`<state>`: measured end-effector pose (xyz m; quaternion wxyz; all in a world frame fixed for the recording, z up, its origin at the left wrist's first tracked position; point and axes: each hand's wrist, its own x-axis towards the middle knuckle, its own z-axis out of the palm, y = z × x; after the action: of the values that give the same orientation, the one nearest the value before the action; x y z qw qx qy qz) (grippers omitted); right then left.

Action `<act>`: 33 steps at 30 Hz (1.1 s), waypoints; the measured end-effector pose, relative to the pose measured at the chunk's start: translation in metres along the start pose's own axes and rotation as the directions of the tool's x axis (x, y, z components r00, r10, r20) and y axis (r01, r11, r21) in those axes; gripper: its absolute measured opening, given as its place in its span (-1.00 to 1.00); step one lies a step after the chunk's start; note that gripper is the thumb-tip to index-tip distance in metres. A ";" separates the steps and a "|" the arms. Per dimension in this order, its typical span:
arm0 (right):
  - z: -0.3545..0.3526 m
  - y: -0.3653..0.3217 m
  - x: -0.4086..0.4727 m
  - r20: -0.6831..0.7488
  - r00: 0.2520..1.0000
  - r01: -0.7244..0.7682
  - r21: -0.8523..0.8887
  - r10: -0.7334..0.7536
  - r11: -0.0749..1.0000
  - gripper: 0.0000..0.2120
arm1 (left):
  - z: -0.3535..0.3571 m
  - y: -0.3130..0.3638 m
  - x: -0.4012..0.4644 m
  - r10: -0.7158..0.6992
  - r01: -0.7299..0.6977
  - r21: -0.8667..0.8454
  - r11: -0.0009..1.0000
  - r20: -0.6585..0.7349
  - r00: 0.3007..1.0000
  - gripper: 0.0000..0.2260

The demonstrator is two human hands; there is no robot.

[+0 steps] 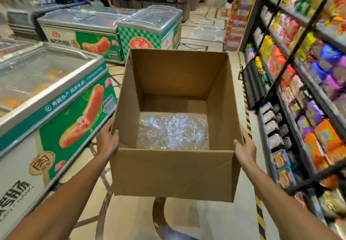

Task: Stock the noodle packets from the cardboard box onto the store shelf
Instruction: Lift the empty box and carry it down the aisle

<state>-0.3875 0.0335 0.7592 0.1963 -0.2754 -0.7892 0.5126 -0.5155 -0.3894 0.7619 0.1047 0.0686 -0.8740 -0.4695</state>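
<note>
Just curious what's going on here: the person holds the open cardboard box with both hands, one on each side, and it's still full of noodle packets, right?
Not quite. The head view shows the cardboard box holds no noodle packets, only crumpled clear plastic wrap on its bottom. The rest stands: the left hand and right hand grip opposite sides of the open box.

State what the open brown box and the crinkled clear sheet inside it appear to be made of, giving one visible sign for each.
Open brown box: likely corrugated cardboard, matte; creased panels and raw-cut edges. Crinkled clear sheet: probably thin plastic film, glossy; see-through, with bright wrinkled glints.
</note>
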 end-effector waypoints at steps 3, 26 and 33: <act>0.050 -0.014 0.066 0.006 1.000 0.016 -0.006 -0.016 1.000 -0.44 | 0.030 -0.009 0.083 0.007 -0.007 -0.026 1.000 0.016 1.000 -0.52; 0.378 -0.100 0.630 -0.127 0.989 -0.082 -0.010 0.080 0.997 -0.49 | 0.295 0.073 0.710 0.052 -0.050 -0.025 0.998 0.111 0.992 -0.52; 0.441 -0.108 0.841 -0.106 0.986 -0.133 -0.002 0.132 0.991 -0.52 | 0.419 0.123 0.889 -0.031 0.029 0.018 0.999 0.112 0.993 -0.55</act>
<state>-1.3222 0.2249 0.7063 0.2022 -0.3547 -0.7600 0.5057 -1.4830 -0.1781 0.7447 0.0476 0.0560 -0.8813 -0.4669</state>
